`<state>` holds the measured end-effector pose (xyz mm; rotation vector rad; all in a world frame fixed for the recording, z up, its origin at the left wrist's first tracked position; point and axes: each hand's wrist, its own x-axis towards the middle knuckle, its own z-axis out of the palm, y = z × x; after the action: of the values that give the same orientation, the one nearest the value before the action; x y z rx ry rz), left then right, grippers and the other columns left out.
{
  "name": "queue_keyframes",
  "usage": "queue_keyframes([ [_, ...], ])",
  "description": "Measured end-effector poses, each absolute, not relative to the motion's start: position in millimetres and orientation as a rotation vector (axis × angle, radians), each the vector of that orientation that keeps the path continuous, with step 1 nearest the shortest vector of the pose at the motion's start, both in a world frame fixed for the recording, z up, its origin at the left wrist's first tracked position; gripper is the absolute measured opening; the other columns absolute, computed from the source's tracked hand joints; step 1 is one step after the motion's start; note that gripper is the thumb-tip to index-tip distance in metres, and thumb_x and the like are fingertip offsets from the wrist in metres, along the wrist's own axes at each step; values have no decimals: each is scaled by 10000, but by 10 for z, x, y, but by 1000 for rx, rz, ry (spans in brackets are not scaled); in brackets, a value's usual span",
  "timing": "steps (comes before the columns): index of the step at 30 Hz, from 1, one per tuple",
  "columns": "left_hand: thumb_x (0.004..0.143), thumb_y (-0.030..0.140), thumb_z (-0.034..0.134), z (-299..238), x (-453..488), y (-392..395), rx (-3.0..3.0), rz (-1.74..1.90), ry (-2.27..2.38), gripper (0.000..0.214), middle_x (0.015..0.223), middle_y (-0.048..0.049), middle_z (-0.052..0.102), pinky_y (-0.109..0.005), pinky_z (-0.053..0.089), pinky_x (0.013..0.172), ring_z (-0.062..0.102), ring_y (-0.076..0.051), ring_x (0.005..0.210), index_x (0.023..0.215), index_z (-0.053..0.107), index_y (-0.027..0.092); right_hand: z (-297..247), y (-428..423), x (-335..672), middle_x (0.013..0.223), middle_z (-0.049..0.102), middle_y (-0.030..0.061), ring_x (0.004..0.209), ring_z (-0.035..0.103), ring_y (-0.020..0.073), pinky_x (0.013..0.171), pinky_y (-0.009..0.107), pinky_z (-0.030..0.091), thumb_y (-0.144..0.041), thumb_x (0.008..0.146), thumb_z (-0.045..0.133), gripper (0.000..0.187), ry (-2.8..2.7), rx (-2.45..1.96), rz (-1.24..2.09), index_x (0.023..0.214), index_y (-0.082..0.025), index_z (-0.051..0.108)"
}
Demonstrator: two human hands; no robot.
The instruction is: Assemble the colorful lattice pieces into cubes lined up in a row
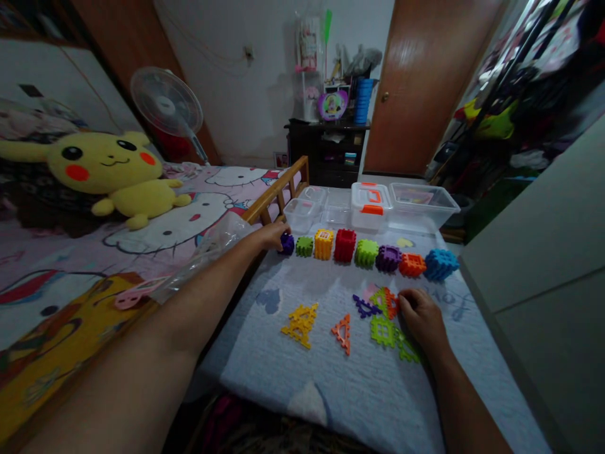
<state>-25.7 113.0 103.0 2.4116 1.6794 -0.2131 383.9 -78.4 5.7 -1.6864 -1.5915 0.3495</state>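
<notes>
My left hand (pixel 273 236) reaches to the far left end of a row, its fingers closed around a small dark purple stack of interlocking plastic pieces (pixel 287 244). Beside it stand similar stacks: green (pixel 304 246), yellow (pixel 324 244), red (pixel 345 245), lime (pixel 366 253), purple (pixel 388 258), orange (pixel 413 265) and blue (pixel 441 264). My right hand (pixel 421 317) rests curled on the cloth, against a loose orange piece (pixel 391 302); what its fingers hold, if anything, is hidden. Near it lie a dark purple triangle (pixel 366 306), a green square (pixel 382 331) and a green triangle (pixel 406 348).
Yellow pieces (pixel 301 325) and an orange triangle (pixel 343 333) lie nearer me. Clear plastic boxes (pixel 423 205) and a lidded box with orange clips (pixel 371 208) line the table's back. Left are a wooden rail (pixel 278 191), a bed and a plastic bag (pixel 208 252).
</notes>
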Motion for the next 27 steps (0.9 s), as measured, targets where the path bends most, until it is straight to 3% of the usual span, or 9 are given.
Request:
queue_keyframes([
  [27, 604, 178, 736, 914, -281, 1220, 2396, -254, 1650, 610, 1217, -72, 679, -280, 506, 948, 634, -247, 1134, 1201, 613, 191, 81, -778, 3832, 797, 641, 66, 769, 586, 223, 764, 367, 450, -422, 793, 496, 252, -1583, -1701, 373, 739, -219, 635],
])
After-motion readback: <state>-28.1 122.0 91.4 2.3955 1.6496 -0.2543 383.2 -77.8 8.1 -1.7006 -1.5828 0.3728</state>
